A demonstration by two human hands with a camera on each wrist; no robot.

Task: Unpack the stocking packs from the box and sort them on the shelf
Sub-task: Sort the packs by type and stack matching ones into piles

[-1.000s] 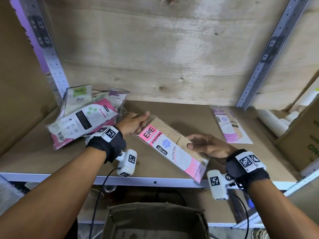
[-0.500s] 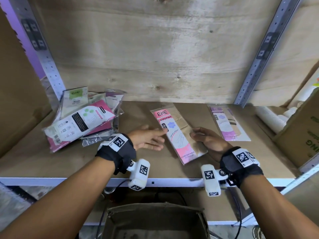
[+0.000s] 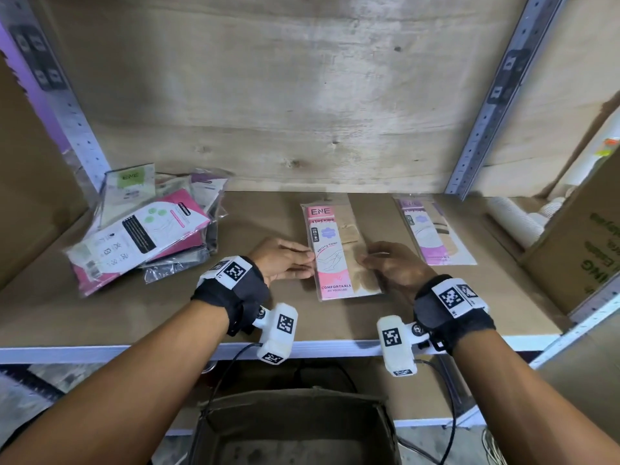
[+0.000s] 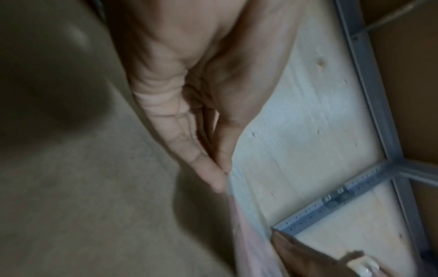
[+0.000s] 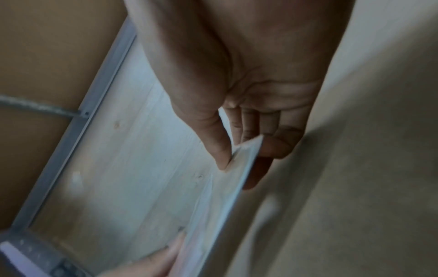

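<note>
Glossy plastic pack [image 3: 335, 253], matt board shelf [image 3: 167, 307]

stockroom | slotted metal uprights [image 3: 486, 105] | plywood-backed shelf [image 3: 167, 317] | cardboard boxes [image 3: 583, 250] | packaged stockings [image 3: 141, 229]

Beyond my reach, white ribbed rolls [image 3: 513, 220] lie beside a green-lettered cardboard carton [image 3: 583, 253] at far right, while perforated grey metal uprights [image 3: 496, 95] frame the plywood back panel [image 3: 268, 95].
</note>
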